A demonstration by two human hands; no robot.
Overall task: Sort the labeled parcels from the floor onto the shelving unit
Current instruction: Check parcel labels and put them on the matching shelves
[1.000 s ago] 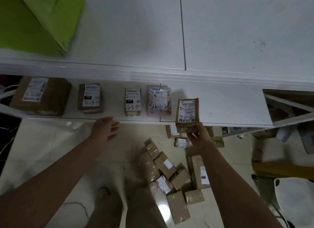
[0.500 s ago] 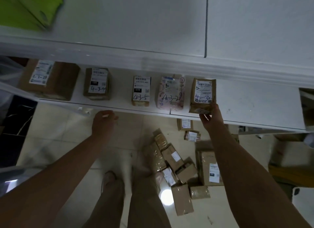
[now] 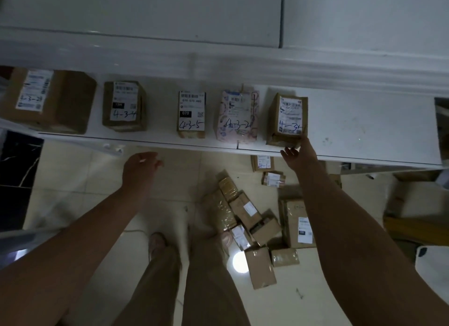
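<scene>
The newly shelved parcel [image 3: 288,119], a brown cardboard box with a white label hand-marked "4-3-" and a last figure I cannot read, stands at the right end of a row on the white shelf [image 3: 364,126]. The right hand [image 3: 297,153] reaches up from below the shelf edge; its fingertips touch the box's near right corner, the thumb is spread aside, and the grip is wide. The left hand [image 3: 141,166] hangs below the shelf front, fingers loosely curled, its grip holding nothing.

Just left of the parcel lies a pink patterned pouch [image 3: 237,117]. Next come a small box marked "4-3-5" [image 3: 191,114], a taped box marked "4-3-4" [image 3: 124,106] and a large carton [image 3: 60,102]. A smooth white upper shelf [image 3: 170,15] overhangs the row.

On the glossy tiled floor [image 3: 85,180] a heap of taped brown parcels [image 3: 245,211] lies by the person's legs [image 3: 206,277].
</scene>
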